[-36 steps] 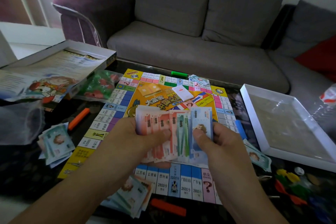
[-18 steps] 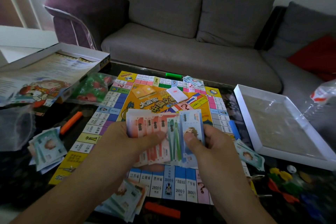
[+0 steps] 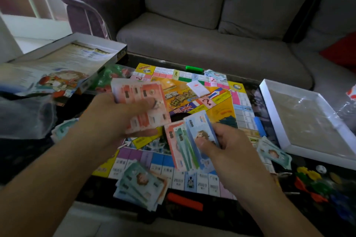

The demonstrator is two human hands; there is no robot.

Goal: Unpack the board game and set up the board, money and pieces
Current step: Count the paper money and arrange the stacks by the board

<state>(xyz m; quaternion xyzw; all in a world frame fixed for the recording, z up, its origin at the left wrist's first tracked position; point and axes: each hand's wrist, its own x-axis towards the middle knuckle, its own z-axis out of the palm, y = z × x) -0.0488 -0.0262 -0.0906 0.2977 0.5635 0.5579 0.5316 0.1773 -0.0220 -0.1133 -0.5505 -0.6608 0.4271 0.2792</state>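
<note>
The game board (image 3: 221, 102) lies unfolded on the dark table. My left hand (image 3: 113, 119) grips a fan of orange-red play notes (image 3: 142, 102) above the board's left side. My right hand (image 3: 229, 144) holds a second bunch of notes (image 3: 190, 142), pink, green and blue, over the board's near edge. Loose stacks of greenish notes lie on the table: a near stack (image 3: 142, 186), a right stack (image 3: 273, 153), a far stack (image 3: 214, 75), and a left stack (image 3: 61, 129). A white card deck (image 3: 198, 87) sits on the board's middle. Small coloured pieces (image 3: 312, 184) lie at the near right.
The box lid with a rules sheet (image 3: 57, 67) stands at the left, beside a bag of green and red pieces (image 3: 113, 79). A white box tray (image 3: 308, 117) is at the right. Orange (image 3: 185, 201), green (image 3: 193, 68) and blue (image 3: 259, 126) bars edge the board. A grey sofa (image 3: 192, 44) lies beyond.
The single fan of notes has been split. My left hand has carried the orange-red notes up and left, while my right hand keeps the pink, green and blue ones.
</note>
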